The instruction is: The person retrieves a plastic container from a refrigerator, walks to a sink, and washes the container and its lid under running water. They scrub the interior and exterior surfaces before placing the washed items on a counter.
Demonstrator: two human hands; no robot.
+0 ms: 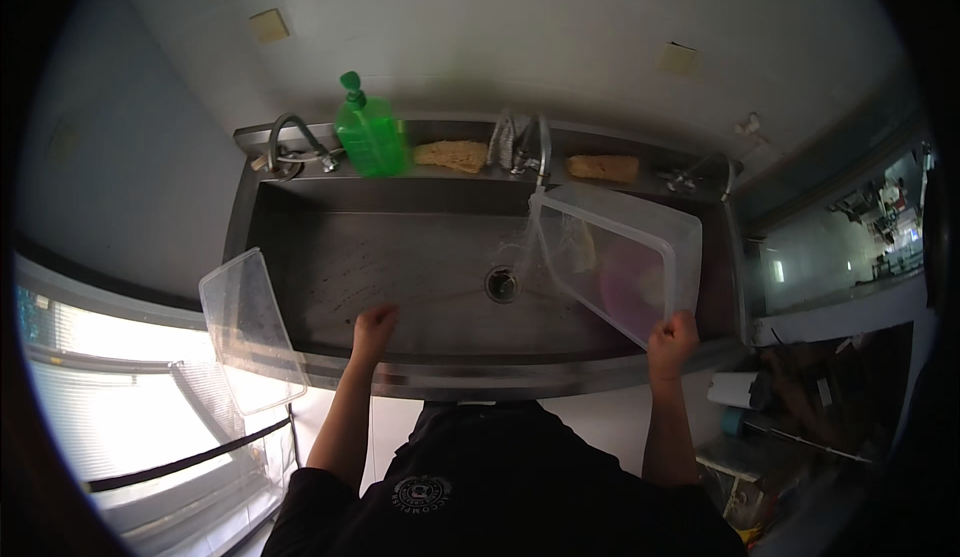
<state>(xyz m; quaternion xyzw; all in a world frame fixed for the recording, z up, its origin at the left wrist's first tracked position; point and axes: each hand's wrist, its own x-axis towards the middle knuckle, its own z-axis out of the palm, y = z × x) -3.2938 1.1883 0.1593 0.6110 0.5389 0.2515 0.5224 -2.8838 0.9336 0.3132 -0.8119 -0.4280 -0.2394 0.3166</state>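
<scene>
My right hand [673, 339] grips the near rim corner of a clear plastic bin [682, 245], tilted over the right part of a steel sink [420, 257]. Water from the middle faucet [543, 155] runs at the bin's left edge and falls near the drain [502, 284]. Something pink and round shows through the bin. My left hand [376, 328] is curled above the sink's front edge, and whether it holds anything small cannot be told. A clear plastic lid [251, 332] leans over the sink's left front corner, apart from my left hand.
Along the back ledge stand a green pump bottle [371, 136], a left faucet [289, 136], two loofah-like scrubbers [451, 156] [604, 167] and a right faucet [686, 178]. A window [112, 407] is at the left; shelves with mixed items [810, 399] are at the right.
</scene>
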